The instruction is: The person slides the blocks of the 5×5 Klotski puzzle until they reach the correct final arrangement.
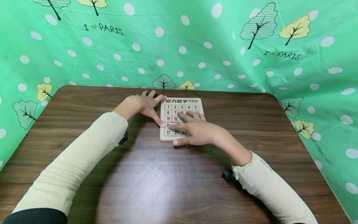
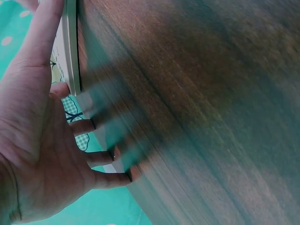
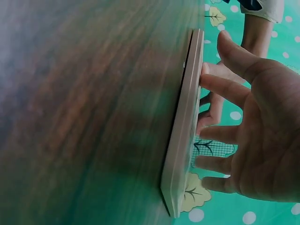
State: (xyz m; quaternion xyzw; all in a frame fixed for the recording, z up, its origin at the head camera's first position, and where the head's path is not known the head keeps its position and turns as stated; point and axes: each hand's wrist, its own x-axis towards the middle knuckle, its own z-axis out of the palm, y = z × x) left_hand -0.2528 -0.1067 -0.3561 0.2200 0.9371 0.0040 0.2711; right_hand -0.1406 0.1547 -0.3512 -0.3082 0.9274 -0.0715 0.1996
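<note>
A wooden number sliding puzzle [image 1: 163, 137] lies flat on the dark wooden table, with rows of numbered tiles below a printed heading. My left hand [image 1: 145, 105] is spread at its left side; the thumb touches the left edge by the lower rows, and the index fingertip is at the top left corner. Over the lower right part of the board reaches my right hand [image 1: 202, 130], fingers extended. Its index fingertip is on a tile in the fourth row, while the thumb is by the bottom edge. Several tiles on the right are hidden beneath this hand. The right wrist view shows the board's side edge [image 3: 180, 140].
The brown table [image 1: 151, 186] has rounded far corners. Behind and beside it hangs a green cloth [image 1: 156, 46] with white dots and printed trees. Pale sleeves cover both forearms, each with a small black item [image 1: 229, 175] near the wrist.
</note>
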